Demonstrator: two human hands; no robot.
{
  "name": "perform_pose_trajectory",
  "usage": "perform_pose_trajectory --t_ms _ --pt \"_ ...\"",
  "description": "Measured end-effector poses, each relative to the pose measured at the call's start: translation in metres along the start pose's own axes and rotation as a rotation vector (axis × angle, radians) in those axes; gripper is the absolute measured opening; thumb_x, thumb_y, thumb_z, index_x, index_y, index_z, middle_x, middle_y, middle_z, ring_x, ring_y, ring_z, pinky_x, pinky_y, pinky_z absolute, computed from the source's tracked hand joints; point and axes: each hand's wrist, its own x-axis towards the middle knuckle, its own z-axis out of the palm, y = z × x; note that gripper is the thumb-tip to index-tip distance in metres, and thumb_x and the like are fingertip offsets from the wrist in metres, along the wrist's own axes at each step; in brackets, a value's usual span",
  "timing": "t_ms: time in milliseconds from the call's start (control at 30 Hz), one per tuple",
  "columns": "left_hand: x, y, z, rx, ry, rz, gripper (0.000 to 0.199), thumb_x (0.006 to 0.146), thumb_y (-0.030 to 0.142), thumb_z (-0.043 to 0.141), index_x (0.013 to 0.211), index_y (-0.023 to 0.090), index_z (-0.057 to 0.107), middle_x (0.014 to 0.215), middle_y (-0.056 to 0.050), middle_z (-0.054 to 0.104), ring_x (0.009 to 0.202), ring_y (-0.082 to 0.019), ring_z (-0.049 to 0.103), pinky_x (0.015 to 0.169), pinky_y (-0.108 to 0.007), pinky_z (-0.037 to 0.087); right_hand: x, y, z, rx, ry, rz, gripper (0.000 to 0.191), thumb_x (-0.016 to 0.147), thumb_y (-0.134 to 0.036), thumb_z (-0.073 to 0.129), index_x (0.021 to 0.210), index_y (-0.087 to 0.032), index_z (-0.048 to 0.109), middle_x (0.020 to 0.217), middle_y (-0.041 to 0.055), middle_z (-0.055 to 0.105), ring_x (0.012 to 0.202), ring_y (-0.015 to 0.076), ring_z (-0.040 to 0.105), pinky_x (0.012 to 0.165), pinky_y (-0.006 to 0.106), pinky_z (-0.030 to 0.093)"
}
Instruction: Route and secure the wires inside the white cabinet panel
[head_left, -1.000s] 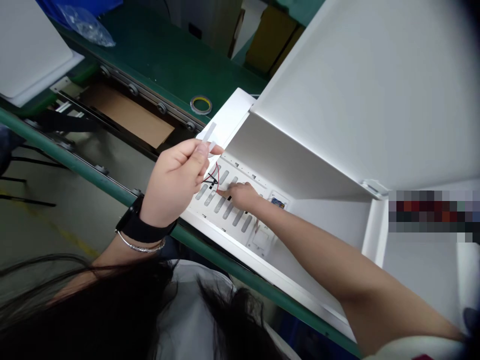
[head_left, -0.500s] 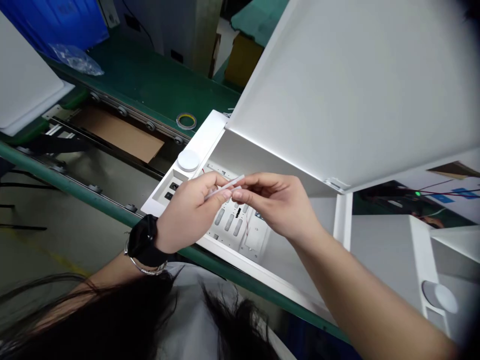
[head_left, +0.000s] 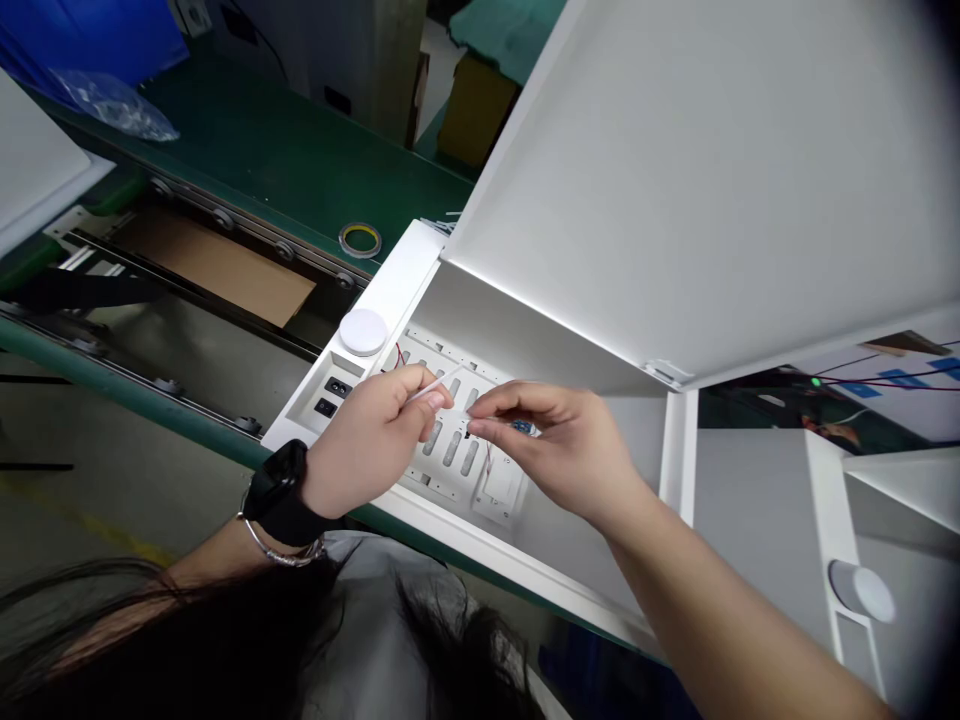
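Between the thumb and fingers of my left hand (head_left: pixel 375 430) is a thin white strip (head_left: pixel 442 382), its free end pointing up and right. My right hand (head_left: pixel 559 445) is to the right, fingertips pinched together above the inside of a white cabinet (head_left: pixel 517 563); whether they hold something small is hidden. Below both hands lies a white slotted panel (head_left: pixel 442 480) with red wires and a small blue circuit board (head_left: pixel 523 426). A round white knob (head_left: pixel 364 331) and two black sockets (head_left: pixel 337 387) are on the cabinet's left end.
The cabinet's large white lid (head_left: pixel 697 190) stands raised at the right. A tape roll (head_left: pixel 360 240) lies on the green bench (head_left: pixel 285 170) behind. Cardboard (head_left: pixel 217 265) sits on the conveyor at left. Another white cabinet (head_left: pixel 757 510) is at the right.
My hands have moved apart; my right hand has let go of the strip's end and sits slightly lower. The view has shifted a little, with the surroundings sliding left.
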Motion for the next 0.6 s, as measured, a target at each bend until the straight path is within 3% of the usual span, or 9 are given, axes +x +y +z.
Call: perform_pose_trajectory --t_ms 133,233,367,500,600 --pt "-0.002 -0.001 0.001 -0.022 0.005 -0.016 0.026 0.097 0.036 0.041 0.083 0.020 0.056 0.068 0.002 0.049 0.062 -0.014 0.044 0.060 -0.027 0.035 0.003 -0.007 -0.003 -0.197 -0.044 -0.198 0.014 0.089 -0.028 0.061 0.085 -0.028 0.074 0.087 0.0032 0.073 0.084 0.0212 0.067 0.078 0.037 0.056" --pt "-0.004 -0.002 -0.001 -0.082 0.097 -0.005 0.023 0.098 0.037 0.042 0.091 0.021 0.058 0.067 0.003 0.046 0.060 -0.012 0.041 0.057 -0.026 0.033 0.014 0.008 -0.004 -0.312 -0.051 -0.251 0.019 0.090 -0.023 0.056 0.089 -0.027 0.075 0.090 0.0032 0.073 0.090 0.0222 0.066 0.084 0.038 0.054" --pt "-0.004 -0.004 -0.006 -0.395 0.135 -0.046 0.021 0.096 0.041 0.048 0.097 0.024 0.061 0.063 0.004 0.035 0.051 -0.009 0.028 0.047 -0.024 0.022 0.040 0.075 0.014 -0.517 -0.019 0.004 0.018 0.087 -0.019 0.059 0.091 -0.022 0.076 0.092 0.0040 0.073 0.087 0.0207 0.066 0.082 0.033 0.052" --pt "0.000 -0.007 -0.009 -0.604 0.076 -0.063 0.019 0.096 0.038 0.051 0.093 0.022 0.060 0.063 0.004 0.029 0.050 -0.008 0.021 0.045 -0.023 0.017 0.053 0.156 0.049 -0.620 -0.273 0.172 0.025 0.086 -0.012 0.056 0.098 -0.018 0.077 0.097 0.0053 0.074 0.093 0.0199 0.066 0.086 0.029 0.050" --pt "0.000 -0.008 -0.008 -0.617 0.063 -0.054 0.018 0.097 0.036 0.050 0.093 0.022 0.060 0.062 0.004 0.027 0.049 -0.007 0.022 0.044 -0.022 0.018 0.047 0.192 0.070 -0.561 -0.318 0.158 0.029 0.087 -0.014 0.056 0.109 -0.018 0.074 0.105 0.0053 0.073 0.096 0.0183 0.066 0.090 0.026 0.048"
